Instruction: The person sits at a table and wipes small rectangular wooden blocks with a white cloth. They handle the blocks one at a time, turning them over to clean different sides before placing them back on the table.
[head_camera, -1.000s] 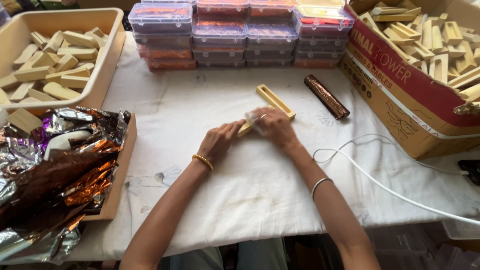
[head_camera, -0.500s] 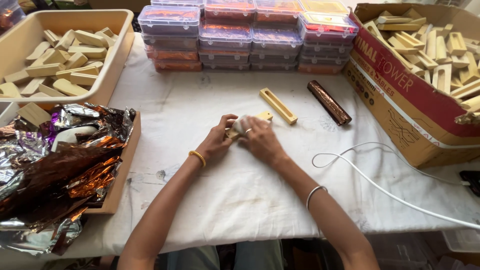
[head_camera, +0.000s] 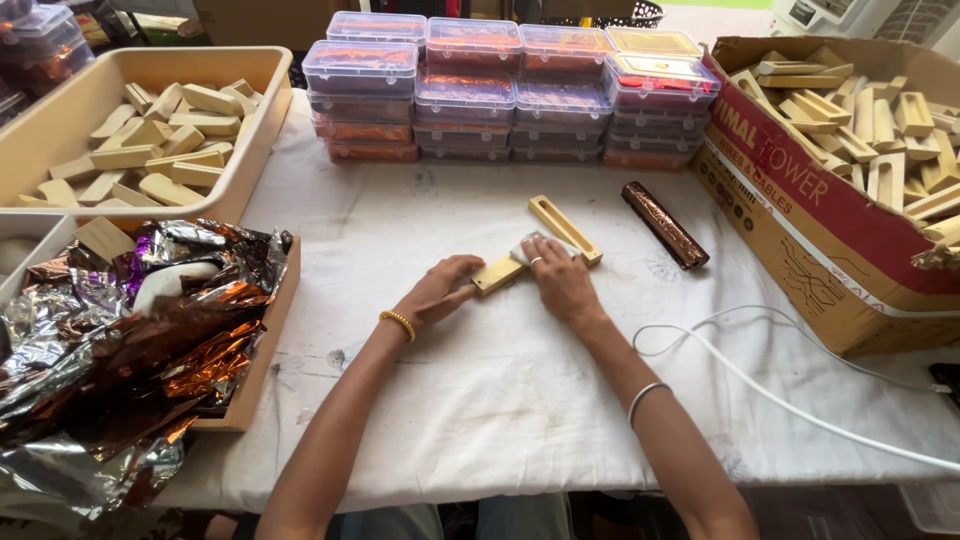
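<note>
Head view hides most of the pale cloth (head_camera: 532, 246) under your right hand (head_camera: 560, 280), whose fingers press flat on it. Your left hand (head_camera: 440, 292) pinches the wooden block (head_camera: 497, 274) at table centre. At 1 o'clock lie a slotted wooden piece (head_camera: 566, 229) and a foil-wrapped bar (head_camera: 665, 225); white cloth covers the table (head_camera: 480, 400).

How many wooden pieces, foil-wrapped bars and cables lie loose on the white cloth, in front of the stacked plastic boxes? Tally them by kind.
Plain wooden block: 1
Slotted wooden piece: 1
Foil-wrapped bar: 1
White cable: 1
Total: 4
</note>
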